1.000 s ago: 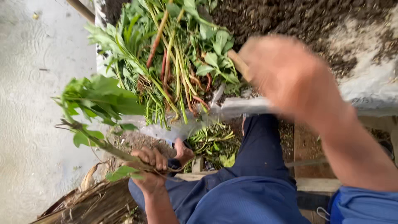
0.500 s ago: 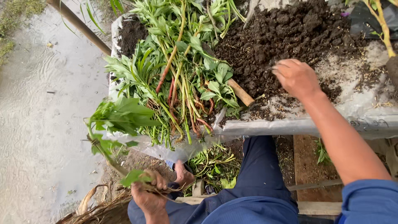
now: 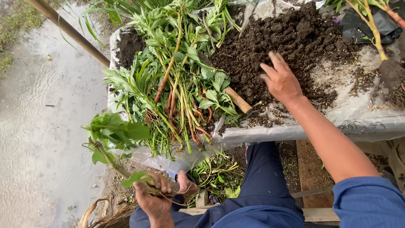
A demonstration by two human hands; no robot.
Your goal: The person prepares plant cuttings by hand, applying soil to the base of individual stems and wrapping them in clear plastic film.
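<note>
My left hand (image 3: 152, 197) is closed around the rooty base of a leafy green plant cutting (image 3: 113, 136) that sticks up and to the left, near my knee. My right hand (image 3: 280, 79) lies open, fingers spread, on a heap of dark soil (image 3: 291, 38) spread over a clear plastic sheet (image 3: 354, 114). Left of the soil lies a pile of green cuttings with reddish stems (image 3: 177, 80). A wooden handle (image 3: 237, 99) pokes out from under the pile, just left of my right hand.
Wet, puddled ground (image 3: 42, 126) fills the left side, crossed by a slanting pole (image 3: 67, 29). My blue trouser leg (image 3: 265, 177) and wooden planks (image 3: 310, 173) are below the sheet. Plant scraps (image 3: 215, 169) lie underneath. A potted stem (image 3: 375, 33) stands far right.
My right hand swung away from the camera and settled onto the soil heap, then slid slightly left. My left hand stayed low, still holding the cutting.
</note>
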